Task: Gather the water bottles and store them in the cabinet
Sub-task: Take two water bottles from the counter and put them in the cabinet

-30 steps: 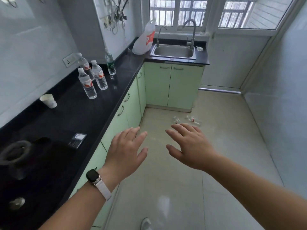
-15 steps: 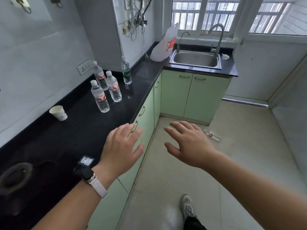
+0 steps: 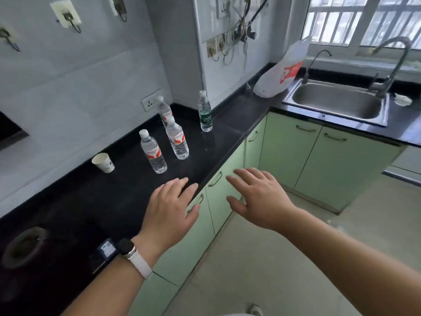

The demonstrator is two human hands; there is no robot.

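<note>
Several clear water bottles stand upright on the black countertop [image 3: 68, 213]. The nearest red-labelled bottle [image 3: 153, 152] is beside a second red-labelled bottle [image 3: 177, 138], with a third red-labelled bottle [image 3: 164, 112] behind them near the wall. A green-labelled bottle [image 3: 205, 112] stands farther back. My left hand [image 3: 169, 209] hovers open over the counter's front edge, short of the bottles. My right hand [image 3: 258, 198] is open in front of the closed green cabinet doors [image 3: 224, 201]. Neither hand holds anything.
A paper cup [image 3: 103, 162] stands left of the bottles. A small dark card-like item [image 3: 107, 249] lies near my left wrist. A steel sink [image 3: 337, 103] with taps and a white plastic bag [image 3: 281, 71] sit at the far corner. Cables hang on the wall.
I have moved closer to the counter and turned left; the bottles now appear nearer. Both hands stay open and have advanced toward the counter edge and cabinet doors.
</note>
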